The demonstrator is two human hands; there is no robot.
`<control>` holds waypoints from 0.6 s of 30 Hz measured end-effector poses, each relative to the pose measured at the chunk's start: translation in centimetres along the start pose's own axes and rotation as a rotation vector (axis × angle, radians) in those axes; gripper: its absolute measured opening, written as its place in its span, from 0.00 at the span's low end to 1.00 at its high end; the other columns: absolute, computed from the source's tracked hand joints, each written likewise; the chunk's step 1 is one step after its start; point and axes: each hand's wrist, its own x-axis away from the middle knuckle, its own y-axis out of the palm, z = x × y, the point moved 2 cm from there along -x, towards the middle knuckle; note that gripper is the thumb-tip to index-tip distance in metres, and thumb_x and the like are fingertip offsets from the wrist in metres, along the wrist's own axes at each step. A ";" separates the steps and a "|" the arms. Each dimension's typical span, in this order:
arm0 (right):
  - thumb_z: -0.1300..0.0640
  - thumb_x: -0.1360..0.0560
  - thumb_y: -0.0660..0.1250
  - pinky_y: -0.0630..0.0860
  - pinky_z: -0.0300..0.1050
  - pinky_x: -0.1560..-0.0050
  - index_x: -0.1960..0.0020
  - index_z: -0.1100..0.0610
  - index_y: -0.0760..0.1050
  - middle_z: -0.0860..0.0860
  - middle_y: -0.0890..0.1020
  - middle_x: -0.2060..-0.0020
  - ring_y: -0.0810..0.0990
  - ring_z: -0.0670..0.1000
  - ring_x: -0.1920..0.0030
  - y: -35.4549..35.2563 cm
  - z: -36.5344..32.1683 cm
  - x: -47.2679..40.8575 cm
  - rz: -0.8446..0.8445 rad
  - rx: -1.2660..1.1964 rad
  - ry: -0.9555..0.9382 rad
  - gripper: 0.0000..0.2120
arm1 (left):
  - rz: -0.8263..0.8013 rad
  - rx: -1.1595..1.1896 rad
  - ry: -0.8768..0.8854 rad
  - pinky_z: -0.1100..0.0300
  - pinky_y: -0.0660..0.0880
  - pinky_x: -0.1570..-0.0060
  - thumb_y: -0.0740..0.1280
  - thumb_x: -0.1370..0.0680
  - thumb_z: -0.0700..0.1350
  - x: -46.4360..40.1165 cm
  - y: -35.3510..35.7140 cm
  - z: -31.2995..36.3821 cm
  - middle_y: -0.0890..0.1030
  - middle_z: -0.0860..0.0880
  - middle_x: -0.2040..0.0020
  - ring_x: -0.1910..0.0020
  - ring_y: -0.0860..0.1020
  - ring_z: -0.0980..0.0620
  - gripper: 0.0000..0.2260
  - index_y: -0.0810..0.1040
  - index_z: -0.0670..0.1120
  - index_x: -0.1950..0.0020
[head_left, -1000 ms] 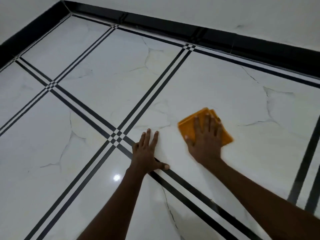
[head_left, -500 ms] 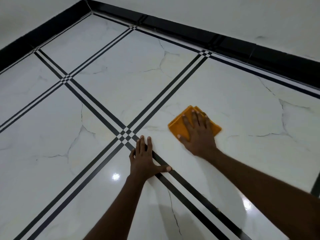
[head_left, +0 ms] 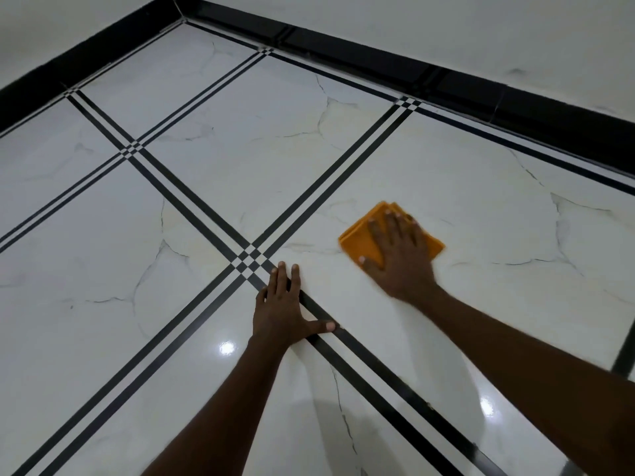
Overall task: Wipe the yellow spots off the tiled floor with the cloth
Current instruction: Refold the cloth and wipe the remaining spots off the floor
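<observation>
A folded orange cloth (head_left: 361, 239) lies flat on the white marble-look tiled floor (head_left: 481, 207). My right hand (head_left: 398, 255) presses down on the cloth with fingers spread, covering most of it. My left hand (head_left: 281, 305) rests flat on the floor to the cloth's lower left, over a black double stripe (head_left: 360, 352), fingers together and thumb out, holding nothing. Faint yellowish tints show on the tile around the cloth; I cannot make out distinct spots.
Black double stripes cross at a checkered joint (head_left: 249, 259) just beyond my left hand. A black skirting (head_left: 446, 87) runs along the white walls at the back and left. Light glares off the glossy floor (head_left: 226, 348).
My right hand and the cloth have slid across the tile near the stripe crossing. The view has shifted, and my left hand has stayed planted on the stripe.
</observation>
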 end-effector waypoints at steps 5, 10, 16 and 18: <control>0.34 0.23 0.52 0.49 0.69 0.22 0.17 0.57 0.51 0.66 0.55 0.20 0.53 0.67 0.20 -0.2 -2.7 7.1 0.086 -0.019 0.388 0.42 | 0.060 0.030 -0.031 0.45 0.47 0.21 0.47 0.42 0.85 1.3 0.7 0.0 0.37 0.43 0.18 0.19 0.38 0.43 0.63 0.37 0.47 0.18; 0.27 0.24 0.50 0.47 0.67 0.21 0.17 0.54 0.51 0.62 0.53 0.18 0.51 0.65 0.18 1.4 -6.7 1.3 0.005 -0.036 -0.049 0.45 | -0.035 -0.001 0.023 0.45 0.46 0.22 0.65 0.35 0.77 0.8 0.5 -1.2 0.34 0.45 0.19 0.20 0.36 0.44 0.60 0.35 0.49 0.19; 0.26 0.26 0.49 0.38 0.65 0.22 0.17 0.57 0.50 0.65 0.52 0.19 0.50 0.67 0.19 0.7 -3.4 -2.0 -0.031 -0.004 0.202 0.48 | -0.095 -0.023 0.022 0.45 0.47 0.22 0.69 0.35 0.74 0.9 0.1 -1.4 0.33 0.44 0.20 0.20 0.35 0.43 0.61 0.34 0.48 0.19; 0.35 0.22 0.50 0.41 0.67 0.21 0.17 0.56 0.51 0.66 0.53 0.19 0.52 0.67 0.19 -0.2 -3.6 -1.5 -0.113 0.071 0.191 0.40 | -0.178 -0.053 -0.009 0.43 0.51 0.23 0.71 0.33 0.71 0.6 -1.4 -0.7 0.35 0.42 0.19 0.20 0.38 0.41 0.60 0.36 0.46 0.19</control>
